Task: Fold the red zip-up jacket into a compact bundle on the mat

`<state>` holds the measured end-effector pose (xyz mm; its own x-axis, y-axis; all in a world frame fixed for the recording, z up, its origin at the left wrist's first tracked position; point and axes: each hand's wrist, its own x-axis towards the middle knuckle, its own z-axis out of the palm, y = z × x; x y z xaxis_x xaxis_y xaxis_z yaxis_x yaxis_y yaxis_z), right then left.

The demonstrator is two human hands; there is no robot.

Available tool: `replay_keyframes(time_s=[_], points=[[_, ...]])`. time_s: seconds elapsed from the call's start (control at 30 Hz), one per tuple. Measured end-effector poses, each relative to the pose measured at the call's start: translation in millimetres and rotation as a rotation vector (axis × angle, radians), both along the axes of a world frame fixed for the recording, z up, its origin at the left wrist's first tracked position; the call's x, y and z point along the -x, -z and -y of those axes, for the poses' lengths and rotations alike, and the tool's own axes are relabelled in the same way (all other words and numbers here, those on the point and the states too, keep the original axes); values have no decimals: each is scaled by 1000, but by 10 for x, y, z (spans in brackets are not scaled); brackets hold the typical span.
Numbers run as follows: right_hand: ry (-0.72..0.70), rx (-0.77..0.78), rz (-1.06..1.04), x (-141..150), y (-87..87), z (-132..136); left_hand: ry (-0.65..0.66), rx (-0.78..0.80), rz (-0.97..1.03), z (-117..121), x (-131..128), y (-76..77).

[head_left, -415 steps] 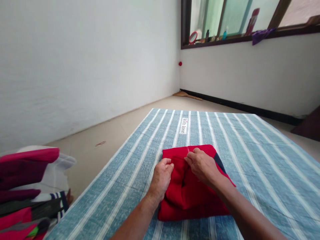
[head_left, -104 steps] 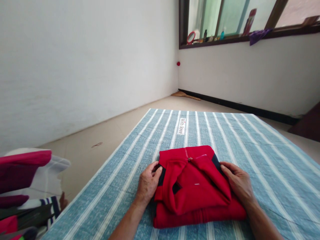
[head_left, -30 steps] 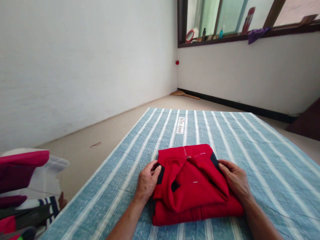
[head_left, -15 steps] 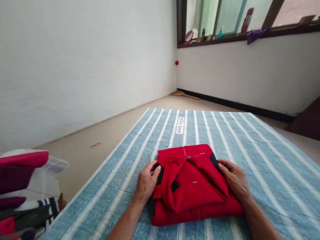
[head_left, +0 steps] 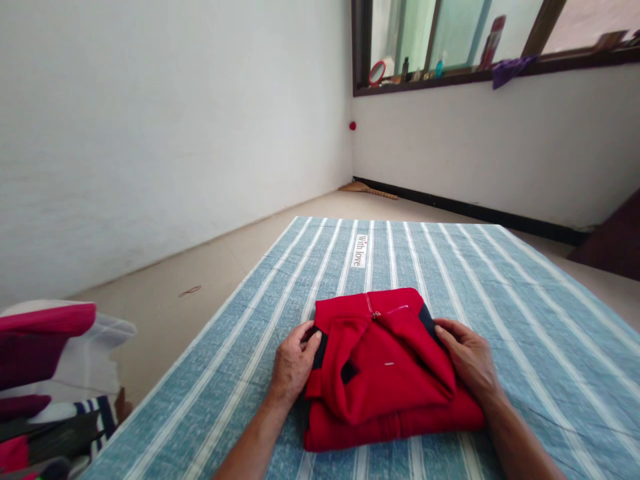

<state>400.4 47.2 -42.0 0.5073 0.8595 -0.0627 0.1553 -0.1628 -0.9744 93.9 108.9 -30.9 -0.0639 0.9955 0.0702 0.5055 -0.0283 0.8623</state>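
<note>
Left grip: my left hand (head_left: 294, 360) is pinching the left edge of the red garment (head_left: 390, 383), thumb and fingers nearly closed on its navy side panel.
Right grip: my right hand (head_left: 471, 360) is pinching the opposite edge, thumb and forefinger close together at the navy panel there.
Garment: it is lying folded on the striped cloth (head_left: 225, 373), between both hands, its upper layer creasing into loose folds and a small zip pull (head_left: 375, 315) showing near the top.
Cloth: it is spreading beneath the garment, blue with white stripes, a "With love" label (head_left: 359, 251) showing beyond.
Pile at left: clothes (head_left: 47, 340) in crimson, maroon and dark green are lying beside white translucent material (head_left: 97, 347); I am not able to tell whether that is a bag holding them.
Window ledge: a red-rimmed mirror (head_left: 377, 73), small bottles, a red-topped can (head_left: 492, 43) and a purple cloth (head_left: 509, 71) are resting there.
</note>
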Motion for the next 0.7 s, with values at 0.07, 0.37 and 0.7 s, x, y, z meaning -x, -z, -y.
replay_keyframes(time_s=[0.07, 0.37, 0.7], points=[[0, 5, -5, 0, -2, 1, 1, -4, -2, 0, 3, -1], [-13, 13, -12, -17, 40, -5, -10, -21, 14, -1, 5, 6], [-21, -16, -49, -35, 106, -9, -13, -35, 11, 6, 1, -21]])
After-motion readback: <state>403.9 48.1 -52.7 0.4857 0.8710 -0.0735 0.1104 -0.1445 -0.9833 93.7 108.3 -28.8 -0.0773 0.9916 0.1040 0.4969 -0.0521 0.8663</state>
